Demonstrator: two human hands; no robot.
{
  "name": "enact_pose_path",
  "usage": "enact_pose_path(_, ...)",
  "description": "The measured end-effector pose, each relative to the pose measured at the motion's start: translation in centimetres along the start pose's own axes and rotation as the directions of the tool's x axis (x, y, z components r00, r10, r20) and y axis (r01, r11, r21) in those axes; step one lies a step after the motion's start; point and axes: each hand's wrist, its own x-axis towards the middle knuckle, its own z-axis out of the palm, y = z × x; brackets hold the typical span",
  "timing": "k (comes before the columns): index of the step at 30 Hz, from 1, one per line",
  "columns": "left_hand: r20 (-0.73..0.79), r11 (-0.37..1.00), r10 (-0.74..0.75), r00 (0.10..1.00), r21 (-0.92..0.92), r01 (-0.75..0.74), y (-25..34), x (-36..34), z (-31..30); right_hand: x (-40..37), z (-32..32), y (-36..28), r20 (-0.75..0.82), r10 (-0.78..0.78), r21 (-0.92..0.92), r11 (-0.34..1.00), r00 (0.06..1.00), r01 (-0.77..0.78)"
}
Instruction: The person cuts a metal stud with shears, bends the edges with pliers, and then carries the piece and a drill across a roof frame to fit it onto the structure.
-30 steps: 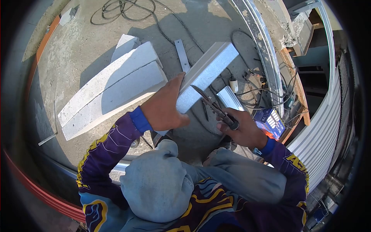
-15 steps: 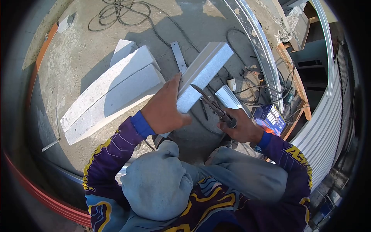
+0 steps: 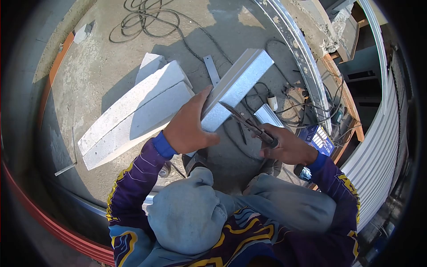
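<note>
In the head view, my left hand point(image 3: 187, 127) grips the near end of a galvanized metal channel point(image 3: 242, 82), thumb below and fingers behind it. The channel slants up to the right above my knees. My right hand point(image 3: 289, 144) is closed around the handles of tin snips point(image 3: 250, 125). The snips' blades meet the channel's side edge a short way from my left hand; how far they bite in cannot be made out. Beneath the snips, a short ribbed metal piece point(image 3: 267, 115) lies on the ground.
White blocks point(image 3: 133, 111) lie to the left on the concrete floor. A flat metal strip point(image 3: 211, 71) rests beyond the channel. Black cable point(image 3: 147, 20) coils at the back. At right are a blue box point(image 3: 318, 139), a curved metal track point(image 3: 307, 62) and corrugated sheeting point(image 3: 369, 164).
The whole scene has shifted slightly to the right in view. My hands keep their grips on the channel and the snips, with the blades still at the channel's edge.
</note>
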Motion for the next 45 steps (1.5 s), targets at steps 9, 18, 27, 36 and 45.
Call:
enact_pose_path(9,-0.184,0.987,0.143,0.972,-0.043,-0.153,0.0,-0.1,-1.4,2.0,-1.8,2.3,0.038,-0.161,-0.36,0.918,0.986,0.163)
enact_pose_path(18,-0.284,0.696,0.009,0.959,-0.686,-0.21,-1.3,-1.9,-7.9,0.9,-3.7,3.6,0.1,-0.22,-0.141,0.962,0.97,0.233)
enact_pose_path(27,-0.102,0.491,0.262,0.96,-0.842,-0.223,-1.1,1.9,1.2,2.1,-2.3,-3.8,-0.06,-0.013,0.613,0.789,0.998,0.048)
enact_pose_path(36,-0.094,0.569,0.401,0.911,-0.754,-0.328,-2.6,3.6,5.6,1.5,-1.7,-6.4,-0.208,0.203,0.463,0.882,0.957,-0.086)
enact_pose_path(45,0.367,0.97,0.179,0.913,-0.222,-0.101,1.4,-4.9,-4.3,0.7,-4.8,-5.9,-0.268,0.128,0.301,0.952,0.955,-0.043)
